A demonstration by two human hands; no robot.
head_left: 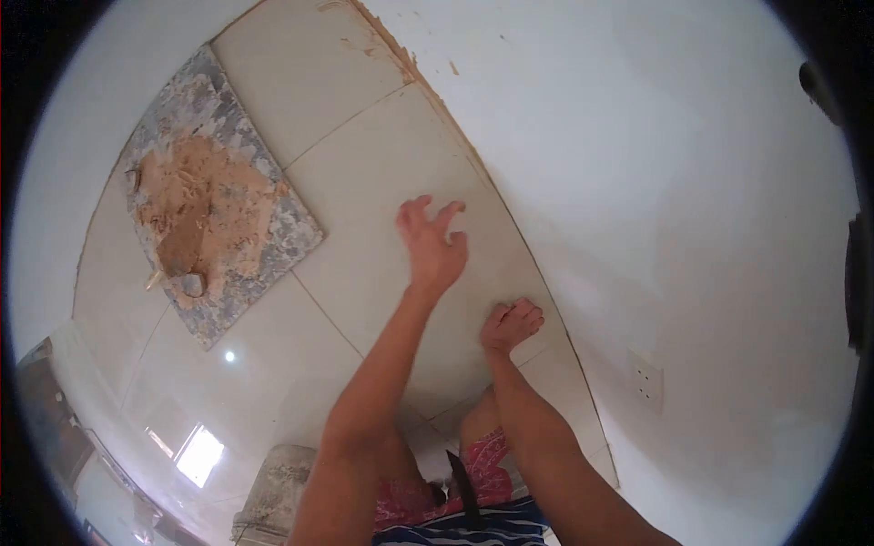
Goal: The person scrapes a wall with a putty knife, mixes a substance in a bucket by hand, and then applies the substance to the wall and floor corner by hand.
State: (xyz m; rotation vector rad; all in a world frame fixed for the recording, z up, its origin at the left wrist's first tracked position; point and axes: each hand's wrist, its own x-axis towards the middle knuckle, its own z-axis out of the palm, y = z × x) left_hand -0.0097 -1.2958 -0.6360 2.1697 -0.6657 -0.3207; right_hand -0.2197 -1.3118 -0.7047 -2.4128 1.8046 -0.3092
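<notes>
My left hand (435, 246) is raised over the pale floor tiles (350, 173), its fingers spread and curved with nothing between them. My right hand (513, 325) is near the foot of the white wall, its fingers curled together; whether anything is inside is hidden. Left of my left hand, a stained board (296, 223) lies on the tiles with brown, crumbly material (241, 191) spread over it. A trowel-like blade (185, 241) rests in that material, next to a small grey block (193, 284).
A dirty bucket (278, 487) stands beside my legs at the bottom. The white wall (710, 227) on the right has a socket plate (647, 380) low down. Brown residue (401, 59) runs along the wall's base. Another small piece (133, 179) sits on the board's left edge.
</notes>
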